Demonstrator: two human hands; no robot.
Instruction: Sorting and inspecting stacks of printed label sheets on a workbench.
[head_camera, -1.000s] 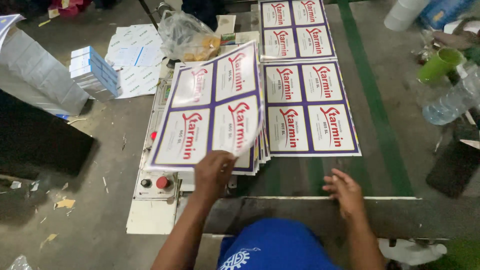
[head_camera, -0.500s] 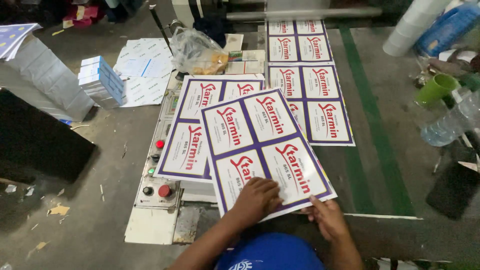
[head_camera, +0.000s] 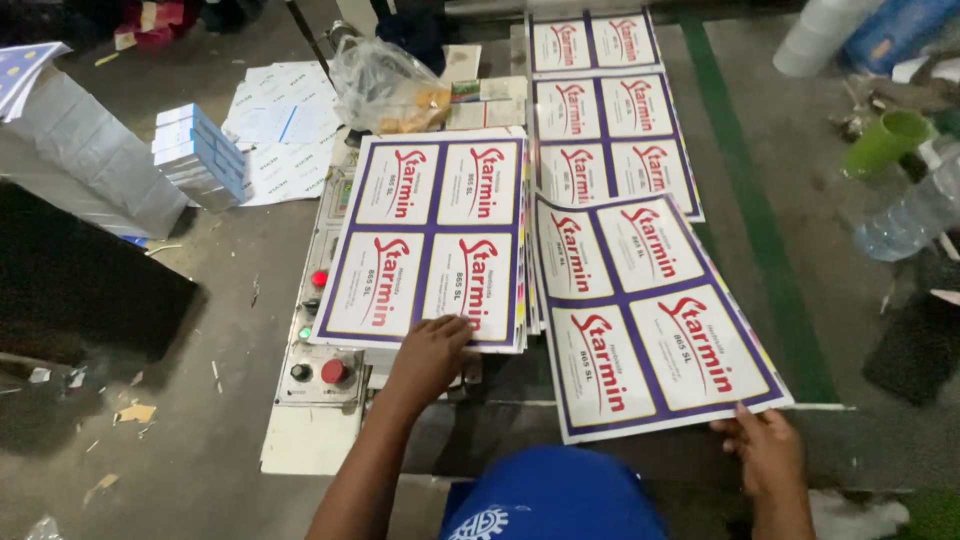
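Loose printed sheet (head_camera: 655, 325) has slid right off the stack since 0.5 s ago, now lies skewed on the belt at near-right, overlapping the row of sheets (head_camera: 610, 120) behind. Right hand (head_camera: 768, 448) pinches its near-right corner. Left hand (head_camera: 432, 352) moved back left, flat & open on near edge of sheet stack (head_camera: 432, 240) beside control panel (head_camera: 318, 350), pressing not grasping. Top sheet peeled off, stack exposed
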